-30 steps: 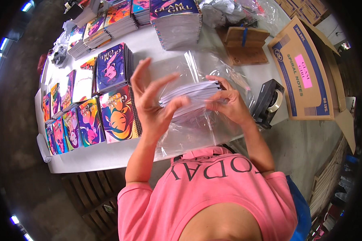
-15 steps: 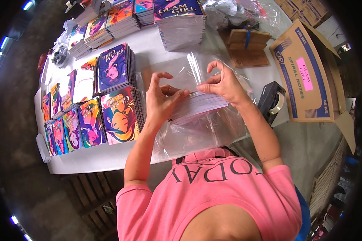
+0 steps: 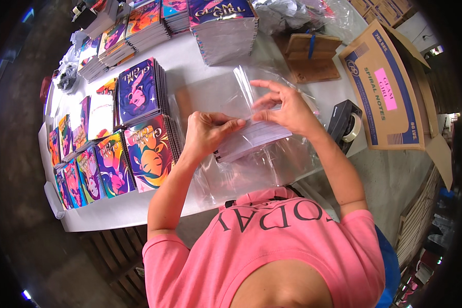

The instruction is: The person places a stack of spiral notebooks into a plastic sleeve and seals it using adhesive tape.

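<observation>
A white-paged notebook stack (image 3: 251, 141) lies on clear plastic film (image 3: 272, 169) at the table's near edge, with film folded over its far side. My left hand (image 3: 206, 132) is closed at the stack's left far corner, fingers curled and thumb laid along the edge, pinching the film there. My right hand (image 3: 287, 109) hovers at the right far edge, its fingers stretched and apart, the thumb near the film. Whether the right thumb touches the film, I cannot tell.
Rows of colourful spiral notebooks (image 3: 151, 154) cover the left of the table, with taller stacks (image 3: 223, 38) behind. On the right stand a black tape dispenser (image 3: 340, 126), a brown wooden stand (image 3: 310, 59) and an open cardboard box (image 3: 390, 92). Crumpled plastic (image 3: 292, 15) lies at the back.
My right hand has opened, its fingers straightening from a curled pinch. My left fingers have curled in closer, with the thumb still at the stack's far edge. The view has shifted slightly.
</observation>
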Action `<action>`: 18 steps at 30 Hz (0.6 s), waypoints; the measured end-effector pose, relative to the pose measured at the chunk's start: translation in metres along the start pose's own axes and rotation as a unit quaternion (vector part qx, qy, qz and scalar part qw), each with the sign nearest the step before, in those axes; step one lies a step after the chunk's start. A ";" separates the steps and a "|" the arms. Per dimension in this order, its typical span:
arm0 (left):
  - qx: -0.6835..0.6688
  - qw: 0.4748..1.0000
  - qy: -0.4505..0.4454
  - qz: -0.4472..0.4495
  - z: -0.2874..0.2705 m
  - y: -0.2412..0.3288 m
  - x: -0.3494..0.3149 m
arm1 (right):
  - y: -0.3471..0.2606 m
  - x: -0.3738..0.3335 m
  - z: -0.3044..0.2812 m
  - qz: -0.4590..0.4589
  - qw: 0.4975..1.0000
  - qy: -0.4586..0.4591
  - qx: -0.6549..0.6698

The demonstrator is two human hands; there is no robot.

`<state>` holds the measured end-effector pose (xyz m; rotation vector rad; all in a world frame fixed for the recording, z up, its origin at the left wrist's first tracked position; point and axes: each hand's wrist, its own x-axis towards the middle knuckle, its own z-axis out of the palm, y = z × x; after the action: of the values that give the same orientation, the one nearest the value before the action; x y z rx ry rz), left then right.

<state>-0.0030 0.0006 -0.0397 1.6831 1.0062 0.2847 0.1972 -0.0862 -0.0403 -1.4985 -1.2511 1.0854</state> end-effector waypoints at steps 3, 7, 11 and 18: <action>-0.005 1.000 -0.011 -0.013 0.000 0.006 -0.001 | 0.007 0.001 -0.003 0.007 0.999 -0.052 -0.010; -0.028 0.997 -0.042 0.050 -0.004 -0.003 0.011 | -0.001 0.012 -0.005 0.117 0.987 -0.108 0.020; -0.160 0.978 -0.018 0.134 -0.011 0.012 0.039 | -0.005 0.013 -0.004 0.128 0.985 -0.113 -0.002; 0.009 0.987 0.017 0.159 -0.013 0.011 0.008 | -0.002 0.006 -0.003 0.058 0.995 -0.073 -0.021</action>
<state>-0.0011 0.0146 -0.0275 1.8590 0.7630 0.5165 0.2000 -0.0798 -0.0382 -1.5628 -1.3072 1.2708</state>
